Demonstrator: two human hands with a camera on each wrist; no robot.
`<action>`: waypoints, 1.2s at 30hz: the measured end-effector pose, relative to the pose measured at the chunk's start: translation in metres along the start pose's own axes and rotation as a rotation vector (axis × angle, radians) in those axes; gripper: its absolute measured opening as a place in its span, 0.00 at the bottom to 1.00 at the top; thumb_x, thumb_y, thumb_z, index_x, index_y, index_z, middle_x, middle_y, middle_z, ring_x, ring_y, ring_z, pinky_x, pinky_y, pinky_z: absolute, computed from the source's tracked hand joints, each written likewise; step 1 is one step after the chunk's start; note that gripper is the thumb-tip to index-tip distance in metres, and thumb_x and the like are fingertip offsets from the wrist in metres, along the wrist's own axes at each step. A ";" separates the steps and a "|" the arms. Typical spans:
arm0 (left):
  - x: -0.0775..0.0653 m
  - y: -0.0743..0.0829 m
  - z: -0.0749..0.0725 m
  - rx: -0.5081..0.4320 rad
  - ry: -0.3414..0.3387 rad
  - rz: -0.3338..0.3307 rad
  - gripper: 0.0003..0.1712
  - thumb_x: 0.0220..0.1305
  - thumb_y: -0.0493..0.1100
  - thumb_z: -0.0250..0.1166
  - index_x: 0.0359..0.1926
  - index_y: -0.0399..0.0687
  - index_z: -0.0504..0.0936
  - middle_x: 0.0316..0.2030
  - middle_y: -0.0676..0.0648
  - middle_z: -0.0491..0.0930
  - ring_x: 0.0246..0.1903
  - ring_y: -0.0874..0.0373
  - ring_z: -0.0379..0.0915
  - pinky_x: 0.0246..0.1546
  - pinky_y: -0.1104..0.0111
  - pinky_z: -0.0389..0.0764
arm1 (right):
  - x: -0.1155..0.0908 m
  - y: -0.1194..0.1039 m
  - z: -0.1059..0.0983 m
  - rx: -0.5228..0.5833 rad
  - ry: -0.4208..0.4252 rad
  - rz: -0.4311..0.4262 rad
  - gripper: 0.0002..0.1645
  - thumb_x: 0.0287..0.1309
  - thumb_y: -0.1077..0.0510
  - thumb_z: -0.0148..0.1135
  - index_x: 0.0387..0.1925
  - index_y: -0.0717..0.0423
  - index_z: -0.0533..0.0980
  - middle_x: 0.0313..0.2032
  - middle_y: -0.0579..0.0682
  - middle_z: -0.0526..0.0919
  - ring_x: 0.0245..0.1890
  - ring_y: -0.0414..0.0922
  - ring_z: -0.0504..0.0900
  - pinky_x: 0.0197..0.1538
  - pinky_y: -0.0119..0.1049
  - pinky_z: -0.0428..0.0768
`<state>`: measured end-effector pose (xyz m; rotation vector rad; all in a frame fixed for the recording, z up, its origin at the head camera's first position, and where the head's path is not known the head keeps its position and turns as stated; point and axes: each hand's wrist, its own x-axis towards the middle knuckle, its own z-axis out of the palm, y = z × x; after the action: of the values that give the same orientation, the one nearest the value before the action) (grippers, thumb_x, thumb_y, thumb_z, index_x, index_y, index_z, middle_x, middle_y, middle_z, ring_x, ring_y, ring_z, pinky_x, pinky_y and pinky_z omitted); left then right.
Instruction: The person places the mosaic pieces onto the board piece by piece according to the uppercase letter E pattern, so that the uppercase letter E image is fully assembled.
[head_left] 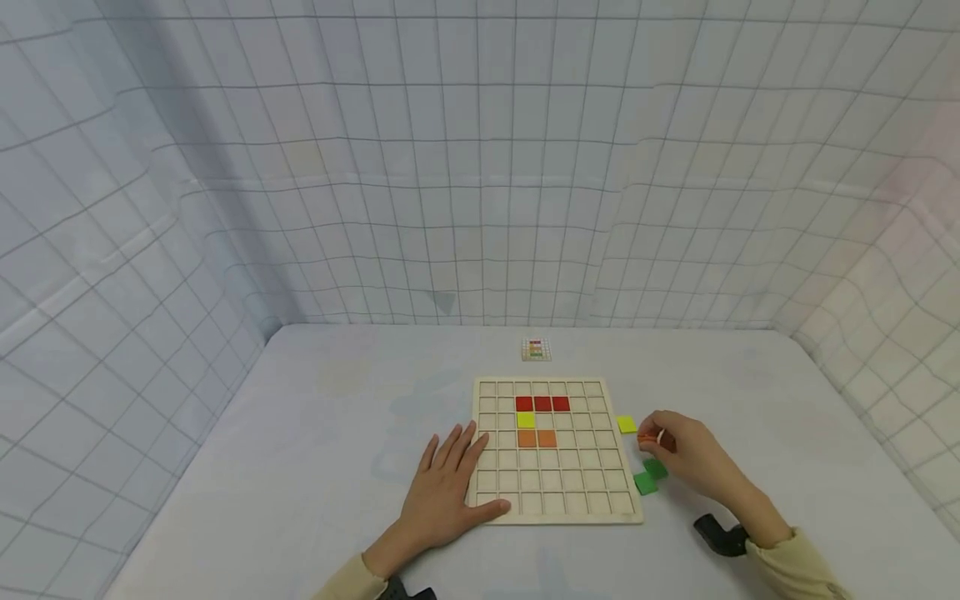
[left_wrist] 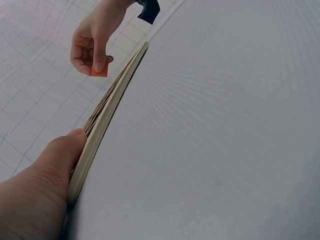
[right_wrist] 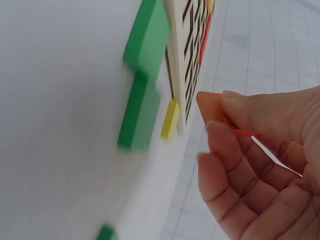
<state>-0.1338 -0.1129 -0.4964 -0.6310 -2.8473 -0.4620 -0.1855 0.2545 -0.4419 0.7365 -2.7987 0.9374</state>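
Note:
My right hand (head_left: 693,454) pinches an orange square tile (right_wrist: 212,107) between thumb and fingertips, just off the right side of a pale grid board (head_left: 558,481). With fingers spread, my left hand (head_left: 442,500) rests at the board's lower left edge, its thumb over the front corner. On the board sit three red tiles (head_left: 542,404) in a row, one yellow tile (head_left: 526,420) below, and two orange tiles (head_left: 547,438) side by side. A loose yellow tile (head_left: 626,425) and green tiles (head_left: 645,483) lie by the right edge; another green tile (right_wrist: 106,233) shows in the right wrist view.
Behind the board lies a small card (head_left: 536,349) printed with a coloured grid pattern. The white tabletop (head_left: 345,417) is enclosed at the back and sides by a white checked curtain (head_left: 480,192). A black device (head_left: 720,536) is worn on the right wrist.

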 end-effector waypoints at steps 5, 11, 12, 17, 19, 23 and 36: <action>0.000 0.000 0.001 -0.002 0.005 0.003 0.55 0.55 0.80 0.47 0.73 0.51 0.55 0.72 0.47 0.49 0.71 0.51 0.39 0.67 0.51 0.39 | 0.012 -0.010 0.018 0.118 0.014 -0.123 0.12 0.49 0.68 0.70 0.32 0.53 0.76 0.28 0.40 0.76 0.23 0.34 0.72 0.25 0.29 0.74; -0.001 -0.001 0.002 -0.004 0.000 -0.002 0.55 0.54 0.80 0.47 0.73 0.52 0.55 0.73 0.47 0.48 0.71 0.51 0.39 0.67 0.52 0.38 | 0.032 -0.018 0.036 0.175 -0.051 -0.139 0.08 0.54 0.63 0.68 0.33 0.52 0.77 0.30 0.40 0.76 0.25 0.35 0.73 0.28 0.29 0.75; -0.001 -0.001 0.002 -0.006 0.000 -0.003 0.55 0.54 0.80 0.47 0.74 0.52 0.55 0.73 0.47 0.48 0.71 0.52 0.39 0.67 0.52 0.37 | 0.035 -0.019 0.038 0.178 -0.064 -0.134 0.07 0.54 0.63 0.68 0.33 0.51 0.77 0.30 0.40 0.76 0.25 0.35 0.73 0.28 0.30 0.75; -0.001 -0.001 0.003 -0.007 0.005 -0.003 0.55 0.54 0.80 0.47 0.73 0.52 0.55 0.73 0.47 0.48 0.71 0.52 0.39 0.67 0.52 0.38 | 0.046 -0.027 0.044 0.200 -0.124 -0.119 0.05 0.56 0.63 0.67 0.34 0.51 0.79 0.28 0.40 0.76 0.25 0.37 0.73 0.30 0.31 0.75; -0.001 -0.001 0.003 -0.003 0.006 -0.001 0.55 0.54 0.80 0.47 0.73 0.52 0.55 0.73 0.47 0.49 0.71 0.52 0.39 0.67 0.52 0.38 | 0.050 -0.028 0.046 0.202 -0.147 -0.114 0.05 0.56 0.63 0.66 0.34 0.51 0.79 0.28 0.39 0.76 0.25 0.36 0.73 0.30 0.31 0.75; -0.001 -0.001 0.002 -0.003 0.004 -0.002 0.55 0.54 0.80 0.47 0.74 0.52 0.54 0.73 0.47 0.48 0.71 0.52 0.39 0.67 0.52 0.38 | 0.055 -0.030 0.049 0.194 -0.175 -0.114 0.04 0.56 0.63 0.66 0.33 0.51 0.80 0.27 0.38 0.77 0.25 0.36 0.73 0.29 0.31 0.75; 0.000 0.000 0.002 -0.011 0.003 -0.009 0.55 0.54 0.80 0.47 0.73 0.51 0.56 0.72 0.47 0.49 0.71 0.51 0.39 0.67 0.52 0.38 | 0.060 -0.033 0.056 0.121 -0.139 -0.086 0.02 0.55 0.63 0.67 0.32 0.54 0.81 0.28 0.37 0.78 0.27 0.36 0.74 0.30 0.31 0.75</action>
<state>-0.1337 -0.1126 -0.4982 -0.6196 -2.8482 -0.4801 -0.2192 0.1743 -0.4547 0.9653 -2.8203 1.0877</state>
